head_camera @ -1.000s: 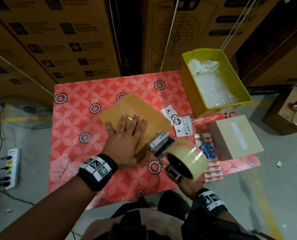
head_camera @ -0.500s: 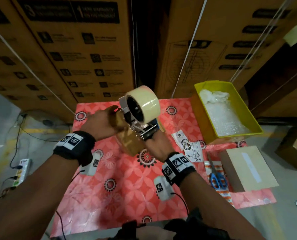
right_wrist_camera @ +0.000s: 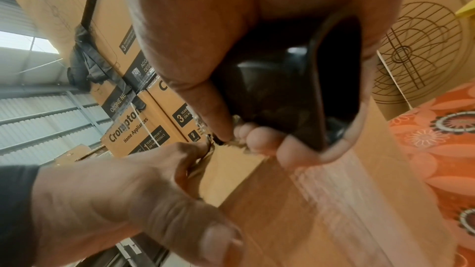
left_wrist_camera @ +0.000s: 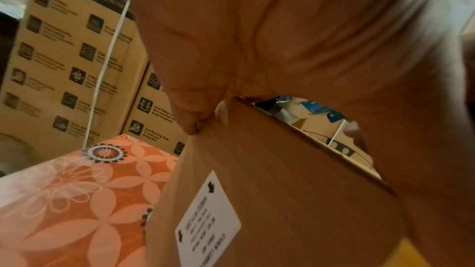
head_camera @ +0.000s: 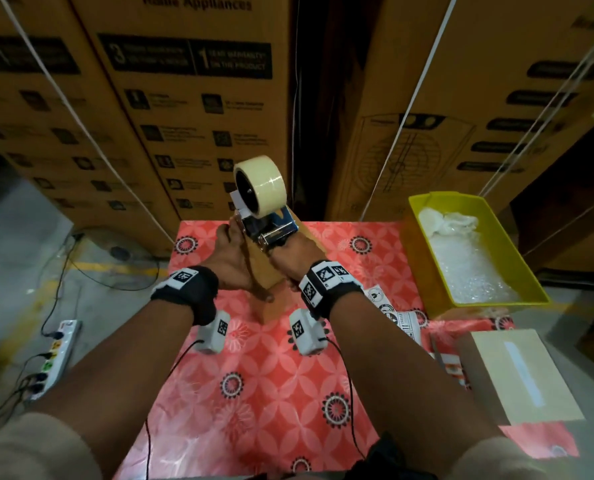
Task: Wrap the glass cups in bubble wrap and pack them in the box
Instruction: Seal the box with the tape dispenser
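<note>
**A:** How far along? The box (head_camera: 266, 271) sits closed on the counter (head_camera: 254, 375) between both hands, so I'd guess packing's done and sealing is left.

**B:** Agreed. Right hand (head_camera: 285, 261) grips the tape dispenser (head_camera: 264, 209) on top; left hand (head_camera: 229, 261) clamps the far corner. Can't see any cups, and the tape end's hidden.

A power strip (head_camera: 58, 344) lies on the floor left of stacked appliance cartons (head_camera: 191, 109).

Box (head_camera: 268, 271) is sitting mid-table (head_camera: 254, 393), bin (head_camera: 423, 251) sitting to its right, sealed carton (head_camera: 517, 372) lying nearer, bin-side.
</note>
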